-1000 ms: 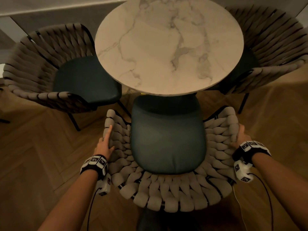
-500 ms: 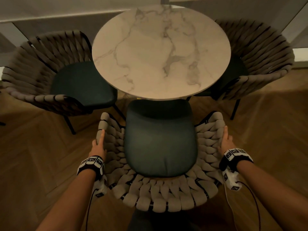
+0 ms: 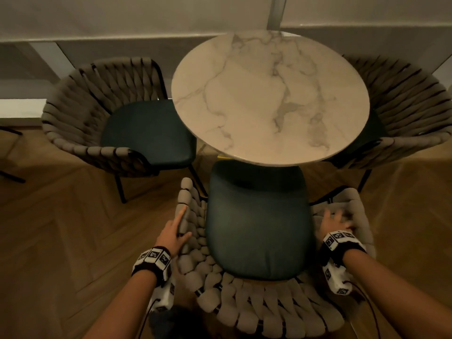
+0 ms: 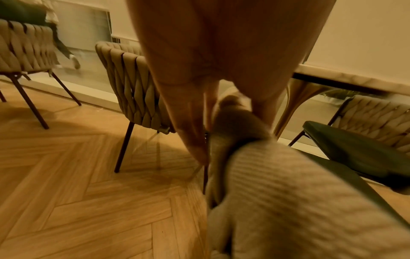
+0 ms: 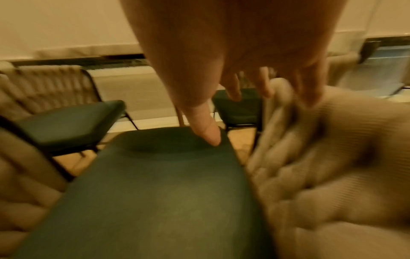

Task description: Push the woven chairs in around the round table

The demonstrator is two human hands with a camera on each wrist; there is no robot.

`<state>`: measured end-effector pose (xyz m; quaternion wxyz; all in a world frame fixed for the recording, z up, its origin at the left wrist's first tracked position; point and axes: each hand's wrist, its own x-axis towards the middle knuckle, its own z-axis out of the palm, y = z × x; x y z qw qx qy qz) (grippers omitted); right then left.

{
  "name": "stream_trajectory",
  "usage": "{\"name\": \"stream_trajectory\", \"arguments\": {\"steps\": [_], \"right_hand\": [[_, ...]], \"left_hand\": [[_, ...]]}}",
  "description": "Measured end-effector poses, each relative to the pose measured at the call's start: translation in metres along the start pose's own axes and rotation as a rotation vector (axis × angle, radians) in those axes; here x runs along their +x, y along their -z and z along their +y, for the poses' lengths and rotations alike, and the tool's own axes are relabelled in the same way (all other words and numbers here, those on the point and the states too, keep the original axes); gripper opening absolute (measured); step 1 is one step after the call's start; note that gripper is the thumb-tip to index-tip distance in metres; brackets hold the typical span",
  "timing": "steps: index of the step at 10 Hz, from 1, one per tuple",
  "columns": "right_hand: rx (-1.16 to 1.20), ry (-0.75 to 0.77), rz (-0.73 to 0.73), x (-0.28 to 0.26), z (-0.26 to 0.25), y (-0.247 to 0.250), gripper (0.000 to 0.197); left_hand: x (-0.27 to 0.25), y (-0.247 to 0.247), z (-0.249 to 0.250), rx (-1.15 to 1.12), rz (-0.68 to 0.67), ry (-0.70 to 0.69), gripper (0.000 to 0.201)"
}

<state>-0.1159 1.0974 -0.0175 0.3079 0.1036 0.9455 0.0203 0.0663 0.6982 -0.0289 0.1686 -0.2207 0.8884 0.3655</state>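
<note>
The round marble table (image 3: 269,94) stands in the middle. The near woven chair (image 3: 244,311) has a dark green seat (image 3: 256,228) whose front edge lies under the tabletop. My left hand (image 3: 176,231) rests on the chair's left arm, index finger straight along the rim and thumb on the inner side. In the left wrist view a finger (image 4: 188,122) runs down beside the woven arm (image 4: 288,201). My right hand (image 3: 335,221), blurred, lies with spread fingers over the right arm. Its thumb (image 5: 206,129) points out over the seat (image 5: 166,184).
A second woven chair (image 3: 117,113) stands left of the table and a third (image 3: 403,106) on the right, both seats partly under the top. Another chair (image 4: 24,43) stands further left. Herringbone wood floor (image 3: 73,241) lies around; a wall and window ledge run behind.
My right hand has come from the outer side of the right arm to over its top. The left hand stays on the left arm. My head has drawn back and turned left.
</note>
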Motion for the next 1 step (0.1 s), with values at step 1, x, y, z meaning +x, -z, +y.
{"name": "stream_trajectory", "arguments": {"steps": [1], "right_hand": [[0.042,0.289,0.063,-0.0337,-0.0871,-0.0030,0.084]], "left_hand": [[-0.0047,0.0274,-0.0380,-0.100,-0.039,-0.029,0.068]]}}
